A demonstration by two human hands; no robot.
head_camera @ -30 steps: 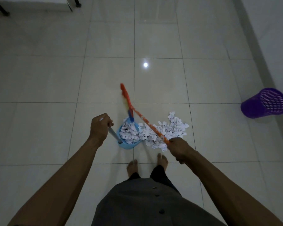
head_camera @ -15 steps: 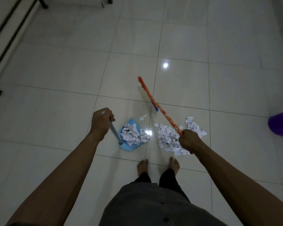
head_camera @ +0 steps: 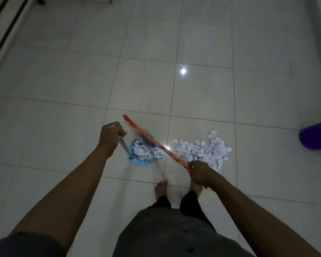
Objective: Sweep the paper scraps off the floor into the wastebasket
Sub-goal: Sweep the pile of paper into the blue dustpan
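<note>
Left hand (head_camera: 110, 139) fisted round the grey handle (head_camera: 125, 147), arm stretched forward, blue dustpan (head_camera: 139, 163) heaped with paper scraps (head_camera: 145, 152), right hand (head_camera: 200, 175) curled round the orange broom stick (head_camera: 161, 146) slanting over it, loose scrap pile (head_camera: 202, 152) on the tiled floor (head_camera: 63, 80) just right, purple wastebasket (head_camera: 317, 136) far right.

Left hand (head_camera: 110, 139): grips the top of the grey dustpan handle (head_camera: 125, 147).
Dustpan (head_camera: 138, 162): blue, on the tiled floor (head_camera: 63, 80), heaped with paper scraps (head_camera: 146, 150).
Right hand (head_camera: 200, 174): grips the orange broom stick (head_camera: 157, 144), which slants across over the dustpan.
Loose pile (head_camera: 202, 152): white scraps on the tile, right of the dustpan.
Wastebasket (head_camera: 317, 136): purple, cut off at the right edge, well apart from the pile.
</note>
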